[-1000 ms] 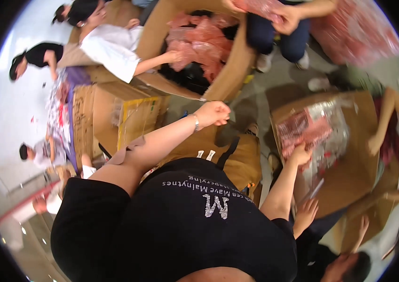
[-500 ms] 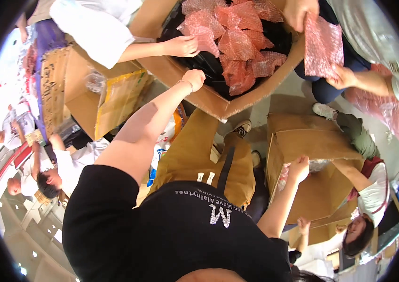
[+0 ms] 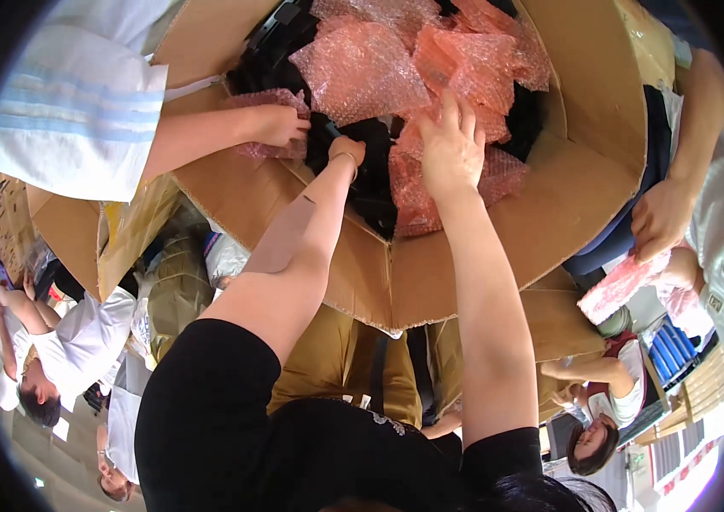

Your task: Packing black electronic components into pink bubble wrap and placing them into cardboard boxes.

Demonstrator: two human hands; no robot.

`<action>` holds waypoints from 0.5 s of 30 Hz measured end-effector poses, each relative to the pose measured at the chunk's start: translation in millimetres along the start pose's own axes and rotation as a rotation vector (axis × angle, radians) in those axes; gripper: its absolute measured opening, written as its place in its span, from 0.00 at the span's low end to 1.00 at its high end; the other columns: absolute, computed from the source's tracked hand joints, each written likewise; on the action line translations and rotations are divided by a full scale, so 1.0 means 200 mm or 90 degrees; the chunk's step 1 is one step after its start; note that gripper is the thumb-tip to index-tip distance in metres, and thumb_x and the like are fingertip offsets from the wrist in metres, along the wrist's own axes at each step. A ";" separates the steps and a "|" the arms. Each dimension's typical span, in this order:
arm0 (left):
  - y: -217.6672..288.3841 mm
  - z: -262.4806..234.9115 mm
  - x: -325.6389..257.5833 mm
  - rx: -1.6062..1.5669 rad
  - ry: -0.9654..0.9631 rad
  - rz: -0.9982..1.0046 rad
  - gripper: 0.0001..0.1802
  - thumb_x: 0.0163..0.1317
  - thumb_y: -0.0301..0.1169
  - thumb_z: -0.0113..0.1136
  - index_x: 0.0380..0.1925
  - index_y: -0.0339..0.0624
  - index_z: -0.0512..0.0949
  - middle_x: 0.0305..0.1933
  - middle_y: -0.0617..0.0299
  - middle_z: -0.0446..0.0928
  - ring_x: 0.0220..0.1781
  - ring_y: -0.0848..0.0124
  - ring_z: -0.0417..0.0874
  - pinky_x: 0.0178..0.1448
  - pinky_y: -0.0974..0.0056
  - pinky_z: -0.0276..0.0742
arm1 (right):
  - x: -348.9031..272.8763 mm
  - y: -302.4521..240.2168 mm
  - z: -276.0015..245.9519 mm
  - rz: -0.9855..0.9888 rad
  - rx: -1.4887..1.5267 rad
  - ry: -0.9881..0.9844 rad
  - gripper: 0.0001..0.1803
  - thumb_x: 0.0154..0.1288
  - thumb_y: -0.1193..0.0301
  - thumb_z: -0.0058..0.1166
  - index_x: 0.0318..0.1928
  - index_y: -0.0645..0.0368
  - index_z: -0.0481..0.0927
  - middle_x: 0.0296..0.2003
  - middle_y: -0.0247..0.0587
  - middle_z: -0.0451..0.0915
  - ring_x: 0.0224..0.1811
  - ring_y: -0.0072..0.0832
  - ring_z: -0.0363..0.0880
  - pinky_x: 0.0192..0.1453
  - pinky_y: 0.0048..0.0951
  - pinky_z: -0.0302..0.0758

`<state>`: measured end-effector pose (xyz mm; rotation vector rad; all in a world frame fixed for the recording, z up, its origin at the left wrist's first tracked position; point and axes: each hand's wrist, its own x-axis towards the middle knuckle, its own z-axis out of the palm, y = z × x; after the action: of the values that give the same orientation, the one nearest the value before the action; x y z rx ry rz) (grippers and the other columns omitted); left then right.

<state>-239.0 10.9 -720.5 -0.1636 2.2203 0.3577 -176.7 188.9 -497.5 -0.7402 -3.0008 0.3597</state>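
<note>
Both my hands reach into a large cardboard box [image 3: 584, 183]. My left hand [image 3: 346, 154] is closed on a dark, bar-like black item [image 3: 324, 128] near the box's left side; its full shape is hidden. My right hand [image 3: 454, 149] lies with fingers stretched out over a pink bubble-wrap pouch [image 3: 413, 192], touching it from above. Several more pink bubble-wrap pouches [image 3: 362, 72] are heaped beyond my hands, over black items [image 3: 370, 183]. What the pouches contain cannot be made out.
At the left, a co-worker's hand [image 3: 276, 125] is on a pink bubble-wrap pouch [image 3: 251, 147] inside the box. At the right, another person's hand [image 3: 662, 218] holds pink bubble wrap [image 3: 622, 286]. Another open carton [image 3: 67, 230] stands at the left; people sit farther back.
My right hand has come up from my side into the box, onto the pouches. My left hand has gone down among the black items. The right co-worker's bubble wrap has moved lower.
</note>
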 end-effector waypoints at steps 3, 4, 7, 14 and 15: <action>0.29 -0.05 -0.31 0.071 -0.030 0.083 0.20 0.53 0.38 0.52 0.39 0.32 0.73 0.43 0.41 0.75 0.46 0.49 0.76 0.48 0.55 0.72 | -0.11 0.25 0.04 0.119 -0.107 -0.218 0.05 0.52 0.71 0.52 0.31 0.49 0.79 0.44 0.40 0.70 0.49 0.40 0.67 0.51 0.39 0.68; 0.30 -0.11 -0.37 0.066 -0.016 0.104 0.17 0.54 0.36 0.49 0.38 0.34 0.73 0.46 0.42 0.74 0.49 0.48 0.74 0.51 0.54 0.72 | -0.14 0.27 0.00 0.116 -0.027 -0.169 0.05 0.50 0.71 0.54 0.30 0.51 0.79 0.42 0.40 0.71 0.46 0.41 0.68 0.48 0.38 0.68; 0.32 -0.35 -0.61 0.082 0.080 0.317 0.12 0.52 0.31 0.49 0.32 0.33 0.73 0.39 0.45 0.73 0.44 0.48 0.74 0.48 0.53 0.70 | -0.23 0.24 -0.23 0.056 0.001 0.015 0.03 0.51 0.70 0.54 0.28 0.50 0.79 0.38 0.37 0.71 0.42 0.39 0.68 0.46 0.37 0.68; 0.51 -1.13 -1.57 0.178 0.088 1.003 0.05 0.39 0.25 0.55 0.20 0.39 0.71 0.53 0.56 0.68 0.59 0.58 0.65 0.59 0.51 0.61 | -0.54 0.07 -0.89 0.148 0.033 0.230 0.05 0.45 0.69 0.59 0.27 0.50 0.80 0.31 0.39 0.69 0.35 0.38 0.67 0.38 0.35 0.66; 0.53 -1.19 -1.74 0.209 0.054 1.053 0.04 0.39 0.25 0.55 0.19 0.39 0.72 0.56 0.58 0.66 0.62 0.58 0.61 0.61 0.49 0.57 | -0.59 0.03 -0.98 0.120 0.062 0.235 0.06 0.44 0.70 0.60 0.27 0.49 0.80 0.30 0.38 0.69 0.34 0.37 0.67 0.38 0.35 0.66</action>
<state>-225.6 34.8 -286.7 1.9022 1.9355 0.7953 -52.9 181.9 -306.0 -0.9633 -2.5607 0.3296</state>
